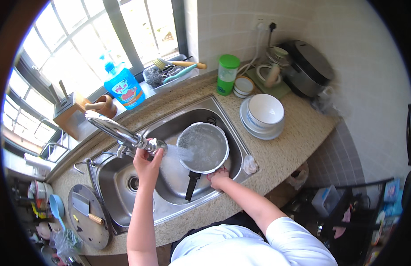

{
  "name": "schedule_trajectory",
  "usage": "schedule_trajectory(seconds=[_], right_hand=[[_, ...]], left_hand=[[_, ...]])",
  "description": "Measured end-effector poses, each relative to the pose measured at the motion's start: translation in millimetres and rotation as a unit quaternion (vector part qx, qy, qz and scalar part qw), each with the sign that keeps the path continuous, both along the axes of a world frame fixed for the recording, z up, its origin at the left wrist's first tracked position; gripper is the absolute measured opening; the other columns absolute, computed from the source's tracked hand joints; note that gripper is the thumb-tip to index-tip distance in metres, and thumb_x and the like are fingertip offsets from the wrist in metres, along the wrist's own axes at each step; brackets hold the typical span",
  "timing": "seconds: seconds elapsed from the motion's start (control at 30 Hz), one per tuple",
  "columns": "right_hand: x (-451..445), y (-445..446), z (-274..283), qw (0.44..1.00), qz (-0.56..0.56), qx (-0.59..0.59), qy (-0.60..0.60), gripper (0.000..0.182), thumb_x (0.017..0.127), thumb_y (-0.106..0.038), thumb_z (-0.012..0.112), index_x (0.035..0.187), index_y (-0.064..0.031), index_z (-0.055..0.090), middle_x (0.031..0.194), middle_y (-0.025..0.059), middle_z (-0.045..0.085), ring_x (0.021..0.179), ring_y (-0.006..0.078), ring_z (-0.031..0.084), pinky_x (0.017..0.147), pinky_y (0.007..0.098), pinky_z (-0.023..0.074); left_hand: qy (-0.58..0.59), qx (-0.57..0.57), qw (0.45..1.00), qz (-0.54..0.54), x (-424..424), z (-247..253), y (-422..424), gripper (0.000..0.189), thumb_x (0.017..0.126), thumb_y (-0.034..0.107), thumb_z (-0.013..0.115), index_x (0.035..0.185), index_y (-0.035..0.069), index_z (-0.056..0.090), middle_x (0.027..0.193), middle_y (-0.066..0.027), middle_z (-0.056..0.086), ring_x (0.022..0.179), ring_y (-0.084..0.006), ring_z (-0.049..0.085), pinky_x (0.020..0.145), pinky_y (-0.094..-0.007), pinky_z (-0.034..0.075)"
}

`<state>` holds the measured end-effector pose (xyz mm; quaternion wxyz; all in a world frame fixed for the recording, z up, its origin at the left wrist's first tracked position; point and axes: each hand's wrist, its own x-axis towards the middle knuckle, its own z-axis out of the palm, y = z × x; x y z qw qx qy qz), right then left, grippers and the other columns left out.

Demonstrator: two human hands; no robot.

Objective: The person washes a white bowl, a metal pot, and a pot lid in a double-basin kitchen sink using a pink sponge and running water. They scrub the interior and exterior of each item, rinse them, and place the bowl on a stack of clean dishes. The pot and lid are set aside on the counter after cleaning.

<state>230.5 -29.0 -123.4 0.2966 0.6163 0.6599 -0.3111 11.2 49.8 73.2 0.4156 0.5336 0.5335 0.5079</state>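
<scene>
My left hand [148, 164] grips the chrome spray head [156, 146] of the tap from below. Water sprays sideways from it into a metal pressure cooker pot [203, 148], where the surface looks wet and bubbly. The pot sits in the larger right basin [172, 186], its black handle [192, 186] pointing toward me. At the pot's near right rim is my right hand [220, 177], with fingers curled against the edge and fingertips partly hidden. Something thin and reddish shows by those fingers, too small to tell.
Right of the sink stand stacked bowls and plates [266, 109], a green-lidded container [227, 74] and a rice cooker [308, 68]. Left lies a cleaver [81, 203] on a round cutting board [89, 229]. Blue dish soap [124, 87] and a knife block [67, 108] line the sill.
</scene>
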Motion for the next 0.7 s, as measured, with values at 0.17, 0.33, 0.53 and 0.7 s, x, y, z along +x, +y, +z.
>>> schedule_trajectory(seconds=[0.17, 0.33, 0.53, 0.7], right_hand=[[1, 11, -79, 0.993, -0.029, -0.112, 0.001, 0.065, 0.085, -0.04, 0.05, 0.142, -0.0178, 0.03, 0.152, 0.0139, 0.01, 0.139, 0.0344, 0.006, 0.108, 0.0549, 0.0081], [12, 7, -85, 0.994, 0.071, -0.044, 0.076, 0.041, 0.085, -0.019, 0.049, 0.125, -0.011, 0.048, 0.134, 0.0165, 0.042, 0.121, 0.0338, 0.044, 0.097, 0.0503, 0.0358], [49, 8, 43, 0.944, -0.044, 0.07, 0.318, 0.023, 0.075, -0.024, 0.065, 0.086, -0.0037, 0.066, 0.086, 0.0178, 0.065, 0.078, 0.0338, 0.063, 0.072, 0.0389, 0.0497], [49, 51, 86, 0.873, -0.221, 0.289, 0.324, 0.02, 0.073, -0.023, 0.068, 0.075, -0.0049, 0.061, 0.079, 0.0131, 0.061, 0.075, 0.0302, 0.062, 0.065, 0.0401, 0.0482]], left_hand=[[-0.094, -0.035, 0.995, 0.014, 9, 5, -9, 0.03, 0.081, 0.003, 0.063, 0.11, 0.001, 0.055, 0.094, -0.0002, 0.06, 0.084, -0.005, 0.055, 0.074, -0.0195, 0.044], [-0.056, -0.176, 0.983, 0.011, 0, -90, -39, 0.04, 0.087, 0.019, 0.06, 0.122, 0.002, 0.05, 0.103, -0.0047, 0.059, 0.094, -0.0114, 0.054, 0.08, -0.0246, 0.044], [0.252, -0.319, 0.901, -0.149, 26, -200, -76, 0.069, 0.071, 0.042, 0.074, 0.117, -0.004, 0.05, 0.11, -0.0202, 0.059, 0.102, -0.027, 0.057, 0.088, -0.0354, 0.044], [0.044, -0.456, 0.866, -0.199, 28, -235, -68, 0.046, 0.073, 0.04, 0.074, 0.092, 0.001, 0.061, 0.078, -0.0084, 0.064, 0.07, -0.0162, 0.06, 0.067, -0.0292, 0.048]])
